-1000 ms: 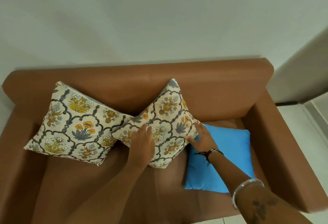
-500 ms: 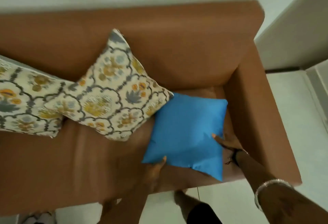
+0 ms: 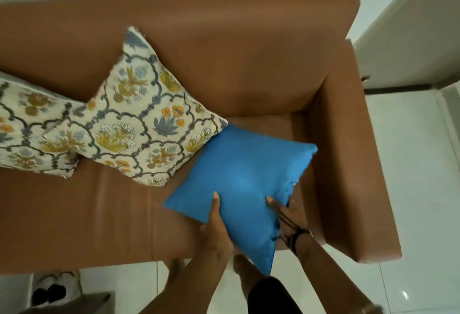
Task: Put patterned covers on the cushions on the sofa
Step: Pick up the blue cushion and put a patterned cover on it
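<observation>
A plain blue cushion [image 3: 239, 179] is tilted over the right end of the brown sofa [image 3: 224, 47], its lower corner hanging past the seat's front edge. My left hand [image 3: 216, 224] grips its lower left edge, thumb on top. My right hand [image 3: 286, 211] grips its right edge, fingers partly hidden behind the cushion. Two cushions in cream floral patterned covers lean on the backrest: one [image 3: 146, 119] in the middle, touching the blue cushion's top corner, and one [image 3: 29, 127] at the left, cut off by the frame.
The sofa's right armrest [image 3: 348, 164] stands close beside the blue cushion. White tiled floor [image 3: 410, 189] lies to the right and in front. My legs [image 3: 251, 281] stand at the sofa's front edge. A dark low object [image 3: 49, 296] sits on the floor at the bottom left.
Both hands left the middle patterned cushion and took hold of the blue cushion, lifting and pulling it toward the front edge. The camera tipped down and to the right.
</observation>
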